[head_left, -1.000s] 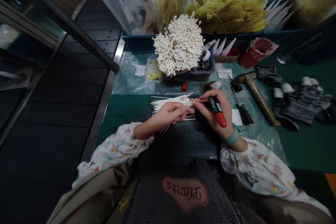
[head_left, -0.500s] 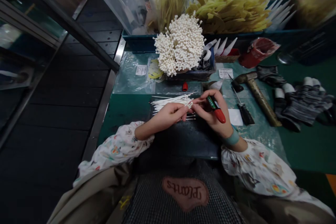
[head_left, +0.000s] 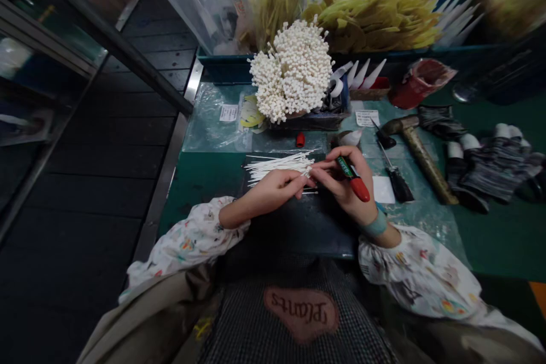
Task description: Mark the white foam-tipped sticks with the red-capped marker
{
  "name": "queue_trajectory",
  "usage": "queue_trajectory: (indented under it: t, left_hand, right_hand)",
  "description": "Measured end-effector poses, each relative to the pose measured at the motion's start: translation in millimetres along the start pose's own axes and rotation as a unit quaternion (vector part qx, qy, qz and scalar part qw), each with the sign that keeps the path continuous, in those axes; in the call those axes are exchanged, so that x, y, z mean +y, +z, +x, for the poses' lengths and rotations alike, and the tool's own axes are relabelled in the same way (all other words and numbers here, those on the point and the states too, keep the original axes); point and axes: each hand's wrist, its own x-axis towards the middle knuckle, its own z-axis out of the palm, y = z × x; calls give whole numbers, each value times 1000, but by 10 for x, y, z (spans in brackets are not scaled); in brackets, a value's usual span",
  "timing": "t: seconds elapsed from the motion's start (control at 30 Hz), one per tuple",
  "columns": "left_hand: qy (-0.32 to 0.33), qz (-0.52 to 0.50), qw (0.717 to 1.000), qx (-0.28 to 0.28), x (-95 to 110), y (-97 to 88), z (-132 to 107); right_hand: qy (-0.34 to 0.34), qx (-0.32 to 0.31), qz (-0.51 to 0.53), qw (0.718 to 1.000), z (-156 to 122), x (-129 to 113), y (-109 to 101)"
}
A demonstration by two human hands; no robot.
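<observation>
We sit at a green table (head_left: 490, 239) with a metal edge (head_left: 164, 182). Beside it on our left the floor (head_left: 85, 227) is dark planks. A dark rail (head_left: 106, 40) slants across it. The light is dim.

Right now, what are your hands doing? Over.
Right hand grips red marker. Left hand pinches thin white sticks. Hammer off right, clear.

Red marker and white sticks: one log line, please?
left hand: pinches white stick | right hand: holds red marker | stick pile: behind

craft workshop: bench with hammer (head_left: 420, 149), work gloves (head_left: 490, 165), bundled white stems (head_left: 292, 71).
</observation>
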Motion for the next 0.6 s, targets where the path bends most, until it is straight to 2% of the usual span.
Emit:
queue_trajectory:
  t: [0.17, 0.33, 0.5, 0.6]
  left_hand:
    - [-15, -12, 999, -36, 10, -20, -4]
    - [-7, 7, 1000, -20, 3, -16, -13]
    - [18, 27, 999, -4, -24, 9, 4]
    - [19, 30, 999, -14, -27, 13, 13]
  right_hand:
    - [8, -29, 8, 1000, 17, 2, -12]
    - [-4, -29, 24, 999, 21, 13, -17]
    - [-44, -41, -21, 998, 25, 18, -31]
    - [-63, -61, -25, 996, 25, 12, -31]
